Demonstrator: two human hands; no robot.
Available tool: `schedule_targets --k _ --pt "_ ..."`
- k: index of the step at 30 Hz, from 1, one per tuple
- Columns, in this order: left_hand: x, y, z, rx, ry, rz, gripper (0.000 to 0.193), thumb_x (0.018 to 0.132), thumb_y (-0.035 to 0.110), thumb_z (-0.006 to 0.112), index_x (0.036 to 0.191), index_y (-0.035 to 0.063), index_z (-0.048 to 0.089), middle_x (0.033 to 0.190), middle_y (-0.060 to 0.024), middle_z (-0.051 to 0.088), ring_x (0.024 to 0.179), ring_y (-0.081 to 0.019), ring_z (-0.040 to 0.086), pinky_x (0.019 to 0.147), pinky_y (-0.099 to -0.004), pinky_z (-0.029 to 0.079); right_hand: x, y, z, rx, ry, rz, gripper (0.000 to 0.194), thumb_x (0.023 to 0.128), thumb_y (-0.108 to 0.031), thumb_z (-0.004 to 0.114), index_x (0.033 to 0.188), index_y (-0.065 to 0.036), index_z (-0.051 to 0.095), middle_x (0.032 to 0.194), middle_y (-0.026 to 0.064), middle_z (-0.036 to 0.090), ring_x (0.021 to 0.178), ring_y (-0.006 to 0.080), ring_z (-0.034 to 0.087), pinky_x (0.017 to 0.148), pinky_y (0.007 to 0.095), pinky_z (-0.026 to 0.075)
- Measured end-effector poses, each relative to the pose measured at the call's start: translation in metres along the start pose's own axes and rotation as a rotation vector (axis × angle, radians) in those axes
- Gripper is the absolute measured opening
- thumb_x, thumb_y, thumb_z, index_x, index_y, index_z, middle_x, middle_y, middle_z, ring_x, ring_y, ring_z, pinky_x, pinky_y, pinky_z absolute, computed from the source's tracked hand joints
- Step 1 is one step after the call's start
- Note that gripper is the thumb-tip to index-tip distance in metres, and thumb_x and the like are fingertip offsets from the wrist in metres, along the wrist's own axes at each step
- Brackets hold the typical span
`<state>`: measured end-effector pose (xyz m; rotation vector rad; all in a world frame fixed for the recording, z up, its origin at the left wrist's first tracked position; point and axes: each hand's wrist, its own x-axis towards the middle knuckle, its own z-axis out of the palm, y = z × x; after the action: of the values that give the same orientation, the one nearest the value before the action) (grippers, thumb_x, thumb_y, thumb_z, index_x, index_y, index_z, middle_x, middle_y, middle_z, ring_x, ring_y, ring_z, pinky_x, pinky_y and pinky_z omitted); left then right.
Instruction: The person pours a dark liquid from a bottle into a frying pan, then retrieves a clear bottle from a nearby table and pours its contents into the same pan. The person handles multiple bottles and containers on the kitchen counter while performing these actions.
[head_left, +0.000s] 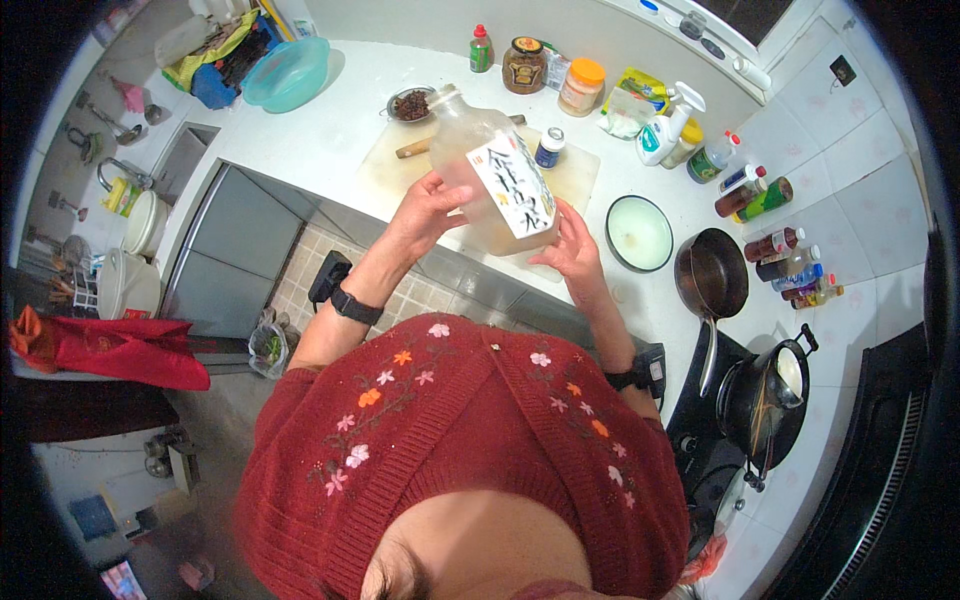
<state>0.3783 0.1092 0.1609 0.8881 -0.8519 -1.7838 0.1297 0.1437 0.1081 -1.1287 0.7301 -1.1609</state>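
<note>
A large clear bottle (465, 135) is held up over the counter, its neck tilted to the upper left. Its white label (514, 184) bears brush-style writing and faces me. My left hand (433, 210) grips the near left side, while my right hand (571, 244) supports the base at the right. No cap shows on the mouth. Below the bottle is a pale cutting board (386, 169), bearing a wooden handle (414, 148) whose tool is mostly hidden. A small blue bottle (550, 150) stands right of the large bottle. Behind its neck sits a small bowl of dark dried pieces (411, 105).
Jars and bottles line the wall, including an orange-lidded jar (581, 88) and a spray bottle (664, 131). On the right are a dark-rimmed plate (640, 234), a saucepan (711, 274) and a wok (765, 405). A teal basin (286, 75) stands at the far left.
</note>
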Motion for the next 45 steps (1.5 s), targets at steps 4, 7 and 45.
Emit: schedule_targets --k 4,7,45 --pt "-0.017 0.005 0.029 0.435 -0.063 0.313 0.071 0.069 0.005 0.078 0.132 0.0045 0.046 0.125 -0.0065 0.055 0.115 -0.0182 0.053 0.1 -0.0348 0.042 0.005 -0.005 0.014 -0.089 0.05 -0.144 0.089 0.07 0.001 0.069 0.144 -0.001 0.019 0.139 0.0156 0.036 0.128 0.0253 0.039 0.099 0.0378 0.044" --pt "-0.038 0.014 0.046 0.614 -0.126 0.613 0.07 0.067 0.005 0.079 0.13 0.0041 0.048 0.125 -0.007 0.055 0.119 -0.0205 0.05 0.103 -0.0363 0.038 0.004 -0.021 0.02 -0.242 0.071 -0.259 0.087 0.069 0.003 0.072 0.141 -0.003 0.024 0.138 0.0129 0.038 0.128 0.023 0.04 0.103 0.0355 0.04" --pt "-0.115 0.113 0.097 0.914 -0.088 1.363 0.068 0.063 0.024 0.083 0.123 0.0078 0.056 0.127 -0.012 0.056 0.131 -0.033 0.037 0.104 -0.0516 0.032 0.031 -0.149 0.076 -0.318 -0.078 -0.562 0.068 0.078 -0.023 0.073 0.135 -0.009 0.038 0.139 0.0141 0.041 0.129 0.0278 0.04 0.107 0.0419 0.036"
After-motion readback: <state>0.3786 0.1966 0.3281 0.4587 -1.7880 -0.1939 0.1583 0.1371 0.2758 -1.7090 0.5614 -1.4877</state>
